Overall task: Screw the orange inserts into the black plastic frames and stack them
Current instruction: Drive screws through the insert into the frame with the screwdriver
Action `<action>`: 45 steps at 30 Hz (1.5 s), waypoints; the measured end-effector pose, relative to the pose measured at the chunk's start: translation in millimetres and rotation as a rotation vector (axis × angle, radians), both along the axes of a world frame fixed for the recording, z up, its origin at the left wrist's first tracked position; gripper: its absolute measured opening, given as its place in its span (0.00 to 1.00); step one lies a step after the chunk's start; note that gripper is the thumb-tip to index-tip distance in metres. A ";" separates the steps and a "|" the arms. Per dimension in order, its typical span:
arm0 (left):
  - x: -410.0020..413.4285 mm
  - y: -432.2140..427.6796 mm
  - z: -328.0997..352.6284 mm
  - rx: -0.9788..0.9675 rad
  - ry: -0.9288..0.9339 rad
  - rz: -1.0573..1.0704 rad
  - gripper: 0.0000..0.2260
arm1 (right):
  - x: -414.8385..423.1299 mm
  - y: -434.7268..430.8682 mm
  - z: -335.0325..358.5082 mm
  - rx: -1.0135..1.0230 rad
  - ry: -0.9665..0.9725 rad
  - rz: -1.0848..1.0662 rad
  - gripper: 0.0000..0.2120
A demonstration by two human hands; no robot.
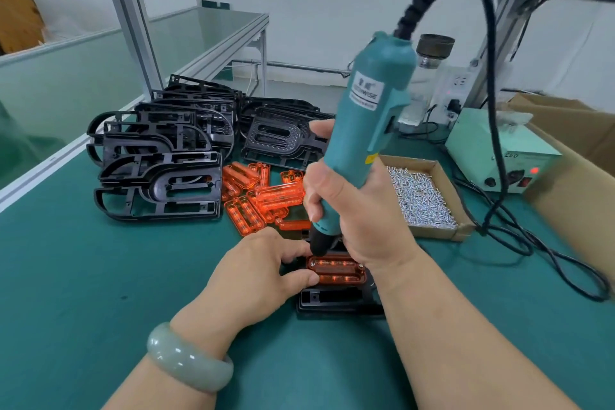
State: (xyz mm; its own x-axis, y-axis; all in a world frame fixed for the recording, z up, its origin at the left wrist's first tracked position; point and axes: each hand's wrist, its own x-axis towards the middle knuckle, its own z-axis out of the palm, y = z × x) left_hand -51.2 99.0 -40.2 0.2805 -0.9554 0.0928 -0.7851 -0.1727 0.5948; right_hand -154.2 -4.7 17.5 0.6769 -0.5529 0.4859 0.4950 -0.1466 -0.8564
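While the right hand [349,210] clamps all its fingers round the teal electric screwdriver [362,130], the tool stands tilted with its black tip down on the far-left corner of the orange insert [336,271]. That insert sits seated in the black frame [332,301], flat on the green mat [100,276] right in front of the person. Over at nine o'clock of the insert, the left hand [259,273] steadies it, thumb pressed on its left end and bent fingers above, apparently pinching it, though the grip is partly hidden. Up at eleven o'clock lie the loose orange inserts [263,196], and beyond them, at ten, the stacked black frames [159,156]. At two o'clock sits the cardboard tray of screws [422,200], just beside the right hand.
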 end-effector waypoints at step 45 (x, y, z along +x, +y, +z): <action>-4.6 -2.1 6.8 0.019 0.001 0.039 0.19 | 5.2 -0.5 -2.5 -0.008 -0.002 0.086 0.11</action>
State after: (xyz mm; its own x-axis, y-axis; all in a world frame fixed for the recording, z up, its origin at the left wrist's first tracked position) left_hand -55.9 96.9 -33.4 0.3177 -0.9452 0.0746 -0.7771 -0.2145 0.5917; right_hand -148.9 -5.1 15.0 0.7208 -0.4886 0.4916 0.5078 -0.1105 -0.8544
